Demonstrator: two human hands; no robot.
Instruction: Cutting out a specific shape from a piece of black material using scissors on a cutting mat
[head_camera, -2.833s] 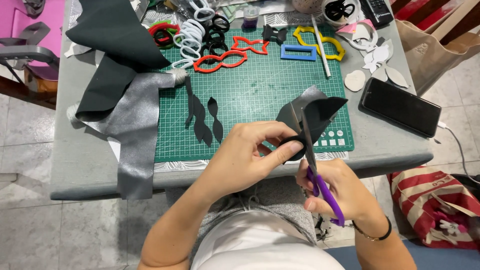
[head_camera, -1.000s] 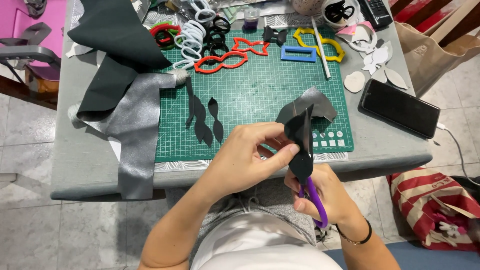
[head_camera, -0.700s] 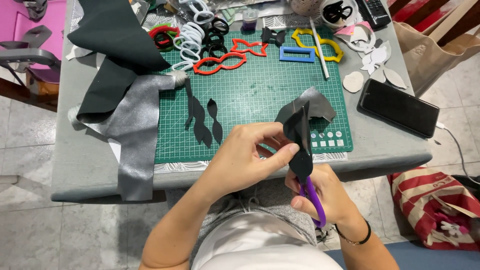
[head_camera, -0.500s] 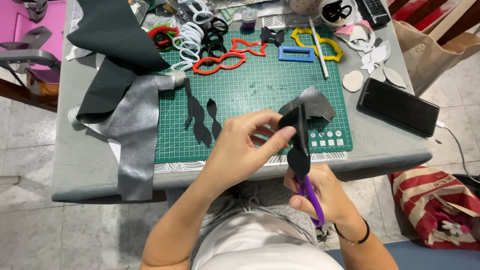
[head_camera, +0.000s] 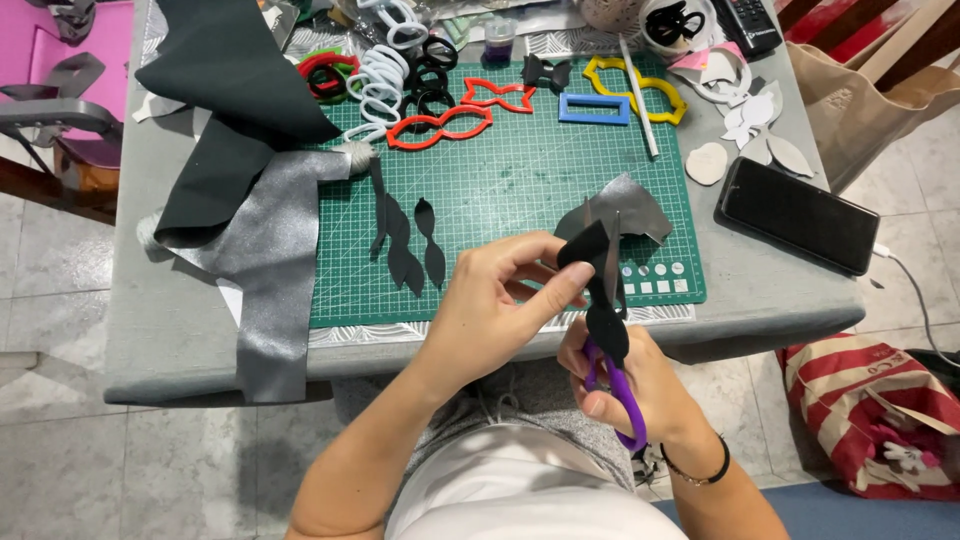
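Left hand (head_camera: 495, 310): grip pinching a black leatherette piece (head_camera: 598, 285), held in the air above the near edge of the grey worktop (head_camera: 170, 330). Right hand (head_camera: 630, 385): grip closed through the handles of purple-handled scissors (head_camera: 612, 340), blades up against the piece. Green cutting mat (head_camera: 520, 190): three black cut shapes (head_camera: 405, 245), red template (head_camera: 440, 125), blue frame (head_camera: 594, 108). Silver sheet (head_camera: 265, 260) left; black phone (head_camera: 797, 213) right.
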